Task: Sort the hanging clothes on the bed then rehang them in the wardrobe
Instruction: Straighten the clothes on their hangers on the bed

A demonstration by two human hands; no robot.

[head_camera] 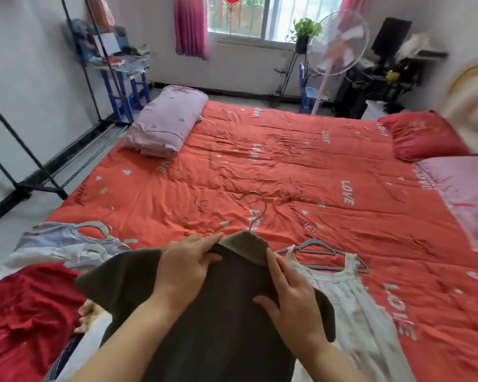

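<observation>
Both hands are on one dark shirt (pixel 218 326), which lies collar-away at the near edge of the bed (pixel 287 166) and fills the bottom of the view. The left hand (pixel 188 266) pinches the left side of the shirt's collar between thumb and fingers. The right hand (pixel 290 301) rests on the shirt's right shoulder with its fingers laid fairly straight along the cloth and the thumb spread; the two hands are near each other but do not touch. One metal hook (pixel 260 210) rises from the shirt's collar and curves over the quilt beyond it.

Right of the dark shirt, touching its sleeve, lies one white sleeveless top (pixel 342 285) on one grey hanger (pixel 323 252). Left of the shirt three more garments are piled: one red garment (pixel 25 312) nearest, one white garment (pixel 53 255) beyond it, and one pale blue top (pixel 66 232) on a white hanger (pixel 94 224) farthest. That makes five garments counted; a striped cloth under the shirt's left edge is too hidden to name.

Well beyond the shirt to the left sits one folded pink quilt (pixel 166 125). Far right of the shirt are two pillows, one red pillow (pixel 422 136) and one pink pillow (pixel 464 197). One black clothes rack (pixel 25 150) stands off the bed, left of the shirt. Past the bed's far side, beyond the shirt, are one fan (pixel 340 42), one potted plant (pixel 307 31) and two pink curtains (pixel 191 26).
</observation>
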